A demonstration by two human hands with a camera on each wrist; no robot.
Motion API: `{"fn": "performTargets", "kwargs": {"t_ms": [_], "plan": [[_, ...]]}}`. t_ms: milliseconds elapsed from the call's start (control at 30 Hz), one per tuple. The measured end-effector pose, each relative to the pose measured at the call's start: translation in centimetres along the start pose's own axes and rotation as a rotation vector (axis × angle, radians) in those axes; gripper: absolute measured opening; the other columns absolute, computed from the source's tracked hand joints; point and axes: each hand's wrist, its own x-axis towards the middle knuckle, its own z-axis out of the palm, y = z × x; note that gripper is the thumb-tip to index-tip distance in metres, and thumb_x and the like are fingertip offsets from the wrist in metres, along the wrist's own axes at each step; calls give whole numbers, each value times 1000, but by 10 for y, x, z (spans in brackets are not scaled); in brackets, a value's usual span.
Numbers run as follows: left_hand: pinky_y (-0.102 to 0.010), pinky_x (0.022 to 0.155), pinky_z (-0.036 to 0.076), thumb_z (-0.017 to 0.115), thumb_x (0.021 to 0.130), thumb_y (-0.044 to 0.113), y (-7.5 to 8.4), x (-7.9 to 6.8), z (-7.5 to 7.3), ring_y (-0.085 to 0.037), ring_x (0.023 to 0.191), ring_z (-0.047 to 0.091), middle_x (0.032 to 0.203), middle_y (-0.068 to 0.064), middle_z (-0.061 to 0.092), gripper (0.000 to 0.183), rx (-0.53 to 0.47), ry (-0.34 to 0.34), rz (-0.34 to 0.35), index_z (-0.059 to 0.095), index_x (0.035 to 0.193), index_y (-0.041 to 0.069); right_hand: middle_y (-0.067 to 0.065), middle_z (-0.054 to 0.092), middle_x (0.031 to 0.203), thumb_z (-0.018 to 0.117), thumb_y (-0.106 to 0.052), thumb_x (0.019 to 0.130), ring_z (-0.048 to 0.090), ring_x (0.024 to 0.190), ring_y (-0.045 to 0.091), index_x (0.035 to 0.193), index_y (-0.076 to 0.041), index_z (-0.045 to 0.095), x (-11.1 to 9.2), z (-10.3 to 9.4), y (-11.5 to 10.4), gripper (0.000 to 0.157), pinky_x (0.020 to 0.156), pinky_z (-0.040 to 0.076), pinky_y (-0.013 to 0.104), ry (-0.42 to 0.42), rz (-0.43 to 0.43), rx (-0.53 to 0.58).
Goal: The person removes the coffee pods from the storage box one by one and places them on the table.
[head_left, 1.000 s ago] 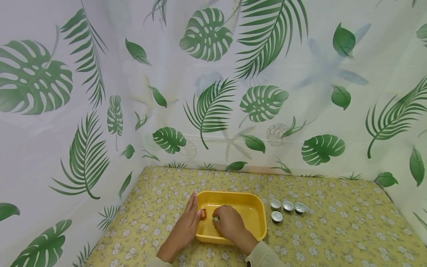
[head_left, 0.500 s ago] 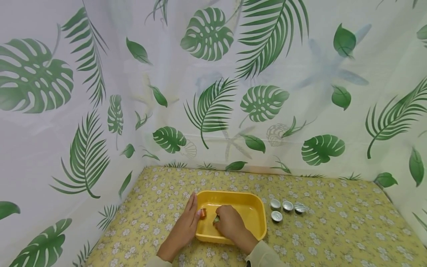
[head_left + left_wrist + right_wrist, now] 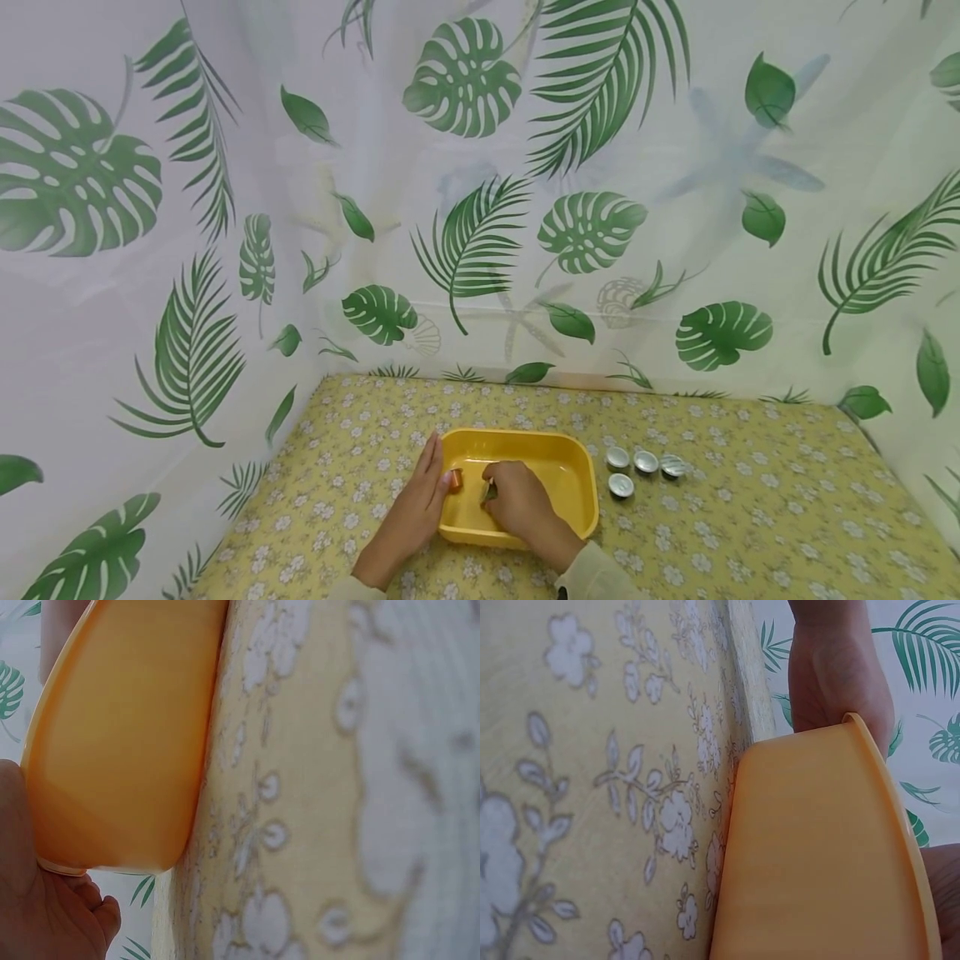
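A yellow plastic basin (image 3: 573,467) stands on the table. My left hand (image 3: 411,510) grips its left wall, thumb over the rim and fingers along the outside; the left wrist view shows curled fingertips past the basin's corner. Beside that thumb, inside the basin, is a copper-coloured coffee capsule (image 3: 456,480). Reaching over the near rim, my right hand (image 3: 521,502) is low inside the basin. Its thumb and fingers pinch a small green coffee capsule (image 3: 491,492), mostly hidden by the hand. Only the edge of the right hand (image 3: 945,889) shows in the right wrist view.
Right of the basin stand several coffee capsules (image 3: 621,485) with silver foil lids upward, three in a row and one nearer. A yellow flowered cloth (image 3: 750,517) covers the table. White leaf-printed curtains (image 3: 510,250) rise behind it and at the left.
The right hand has turned the green capsule slightly and shifted it a little to the right inside the basin. The left hand, the basin and the other capsules stay put.
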Motion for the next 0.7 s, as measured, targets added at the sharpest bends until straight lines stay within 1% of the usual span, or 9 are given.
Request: {"fn": "performTargets", "kwargs": {"t_ms": [233,433,567,700], "plan": [[-54,118,28,30,114,30,1,0,1,-34,153,18,170,-5,-5,60,4,0,-7,9,162,0,7,75,100,88,-6,76,71,92,25,106,-3,77,-7,-6,1,32,80,59,43,17,5,5],[-54,119,26,32,114,28,3,1,-1,-33,153,17,170,-3,-6,59,3,-3,-13,6,162,4,2,73,92,87,-9,77,67,82,18,108,-6,77,-13,-12,1,33,73,58,39,46,35,2],[-54,119,26,32,114,27,4,0,-1,-33,153,16,170,-5,-5,59,-2,-4,-12,6,162,4,0,72,89,85,-7,79,65,78,14,110,-6,77,-17,-17,3,32,70,57,37,51,40,18],[-53,119,25,32,114,28,4,0,-2,-31,153,15,170,-5,-6,59,-3,-9,-20,6,161,5,-2,70,87,82,-2,79,63,76,13,108,-5,77,-21,-24,3,30,70,56,36,65,23,50]]}}
